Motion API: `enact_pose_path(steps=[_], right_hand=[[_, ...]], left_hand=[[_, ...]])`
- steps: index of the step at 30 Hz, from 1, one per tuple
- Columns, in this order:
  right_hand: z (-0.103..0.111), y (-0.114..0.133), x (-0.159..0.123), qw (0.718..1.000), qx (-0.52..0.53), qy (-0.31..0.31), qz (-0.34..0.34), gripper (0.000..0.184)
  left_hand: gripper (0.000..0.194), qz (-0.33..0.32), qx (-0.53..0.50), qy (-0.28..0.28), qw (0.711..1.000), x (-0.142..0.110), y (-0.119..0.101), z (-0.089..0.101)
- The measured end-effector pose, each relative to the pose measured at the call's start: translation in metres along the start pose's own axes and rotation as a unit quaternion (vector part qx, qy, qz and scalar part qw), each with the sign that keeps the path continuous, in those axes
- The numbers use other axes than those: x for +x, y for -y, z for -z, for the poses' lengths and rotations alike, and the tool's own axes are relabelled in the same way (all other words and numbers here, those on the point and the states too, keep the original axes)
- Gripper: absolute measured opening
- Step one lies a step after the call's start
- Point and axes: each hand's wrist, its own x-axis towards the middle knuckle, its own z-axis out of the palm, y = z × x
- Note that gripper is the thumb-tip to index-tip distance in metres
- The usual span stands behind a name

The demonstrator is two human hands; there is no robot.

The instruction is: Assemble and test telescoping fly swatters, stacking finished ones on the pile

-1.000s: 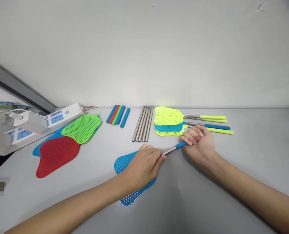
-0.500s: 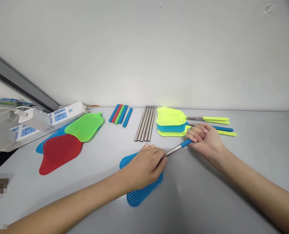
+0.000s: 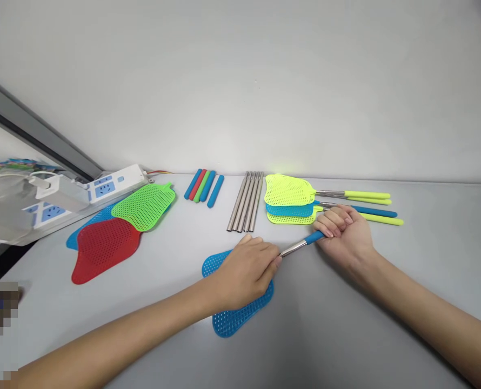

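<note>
Closed in a tight fist: right hand [image 3: 343, 235], around the blue grip [image 3: 314, 237] of a fly swatter [image 3: 229, 322], with the steel shaft [image 3: 293, 248] running down and left toward left hand [image 3: 244, 278]. Left hand curled narrowly over the shaft's lower end, fingertips [image 3: 278, 262] at the steel, above the swatter's blue mesh head, flat on the bench [image 3: 346, 329] at lower centre and partly hidden under the palm. Join of shaft and head hidden by the fingers. At upper right, just beyond the right knuckles, a stack of yellow and blue swatters [image 3: 289, 202], handles toward the right. At upper centre, steel rods [image 3: 244, 202] in a row, with coloured foam grips [image 3: 202, 186] to their left. At far left, overlapping green [image 3: 143, 206], red [image 3: 102, 251] and blue [image 3: 87, 229] swatter heads beside a white power strip [image 3: 114, 186].
</note>
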Motion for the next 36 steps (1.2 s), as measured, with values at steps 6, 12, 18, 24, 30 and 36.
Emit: enact_pose_path(steps=[6, 12, 18, 24, 30, 36], right_hand=[[0.002, -0.003, -0.005, 0.999, -0.002, 0.043, 0.017, 0.033], [0.007, -0.003, -0.003, 0.998, -0.002, 0.056, 0.009, 0.034], [0.004, -0.002, -0.001, 0.999, -0.015, 0.045, -0.004, 0.034], [0.008, -0.004, 0.002, 0.998, -0.012, 0.058, -0.003, 0.034], [0.01, -0.007, 0.004, 0.996, -0.018, 0.082, 0.009, 0.034], [0.01, -0.007, 0.005, 0.995, -0.022, 0.093, 0.018, 0.032]], left_hand=[[0.026, -0.001, -0.009, 0.0, 1.0, 0.0, 0.0, 0.001], [0.027, 0.0, -0.021, -0.006, 1.0, 0.001, 0.0, 0.001], [0.027, -0.001, -0.001, -0.012, 1.0, 0.001, 0.0, -0.002], [0.027, -0.002, 0.015, -0.016, 1.0, 0.0, 0.0, -0.003], [0.027, -0.004, 0.022, -0.022, 1.0, 0.0, 0.0, -0.002], [0.027, -0.004, 0.022, -0.021, 1.0, 0.0, -0.001, -0.001]])
